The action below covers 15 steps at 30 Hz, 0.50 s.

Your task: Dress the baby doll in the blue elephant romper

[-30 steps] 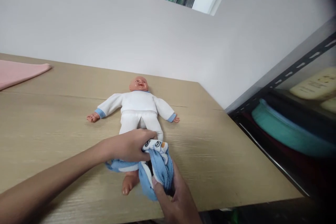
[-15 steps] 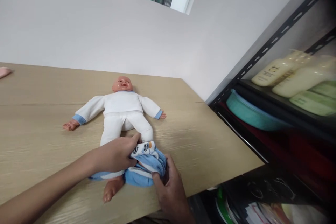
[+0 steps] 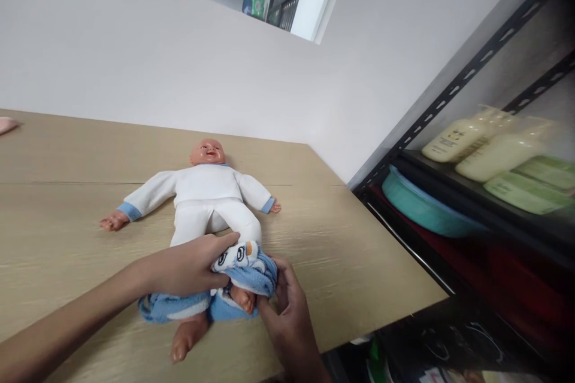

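A baby doll in a white top and white trousers lies on its back on the wooden table, head away from me. A blue garment with a penguin print is bunched round its lower legs. My left hand grips the garment's upper edge at the doll's shin. My right hand pinches the garment's right side. Both bare feet poke out, one inside the blue cloth, the other below it.
A white wall runs behind the table. At the right stands a black metal shelf with a teal basin and pale lotion bottles. A pink cloth's tip shows at the far left edge.
The blue garment has slid up the doll's legs, and one foot now shows through its opening. My view has shifted slightly; both hands keep their grip.
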Motion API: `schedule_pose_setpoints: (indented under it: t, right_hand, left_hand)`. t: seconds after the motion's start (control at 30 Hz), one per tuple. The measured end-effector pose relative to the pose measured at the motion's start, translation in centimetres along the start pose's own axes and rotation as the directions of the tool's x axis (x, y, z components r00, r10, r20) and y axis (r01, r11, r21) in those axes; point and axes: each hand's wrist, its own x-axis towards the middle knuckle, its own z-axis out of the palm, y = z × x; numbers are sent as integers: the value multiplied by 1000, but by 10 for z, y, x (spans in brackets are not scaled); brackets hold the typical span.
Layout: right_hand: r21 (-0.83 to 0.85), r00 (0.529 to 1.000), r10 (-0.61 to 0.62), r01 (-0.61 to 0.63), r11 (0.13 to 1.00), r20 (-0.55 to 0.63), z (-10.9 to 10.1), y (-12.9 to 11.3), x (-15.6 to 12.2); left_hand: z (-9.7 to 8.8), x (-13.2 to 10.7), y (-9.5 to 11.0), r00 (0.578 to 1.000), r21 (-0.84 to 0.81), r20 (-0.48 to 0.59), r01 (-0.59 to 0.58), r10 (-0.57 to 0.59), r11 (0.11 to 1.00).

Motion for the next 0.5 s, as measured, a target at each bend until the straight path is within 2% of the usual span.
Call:
schedule_pose_setpoints:
  t: [0.17, 0.3, 0.37, 0.5]
  right_hand:
    - [-103, 979, -56, 77, 992, 194, -20, -19, 22]
    - [-174, 904, -17, 101, 979, 428, -36, -30, 50]
    - [-177, 865, 18, 82, 981, 501, -42, -32, 67]
    - [-180, 788, 50, 79, 980, 614, -46, -36, 97]
  left_hand:
    - [-17, 0, 3, 990, -70, 82, -112, 117, 991]
    - [-27, -2, 2, 990, 35, 56, -129, 127, 991]
    - [-29, -3, 2, 990, 82, 20, -144, 142, 986]
    - [-31, -3, 1, 985, 72, 54, -169, 165, 983]
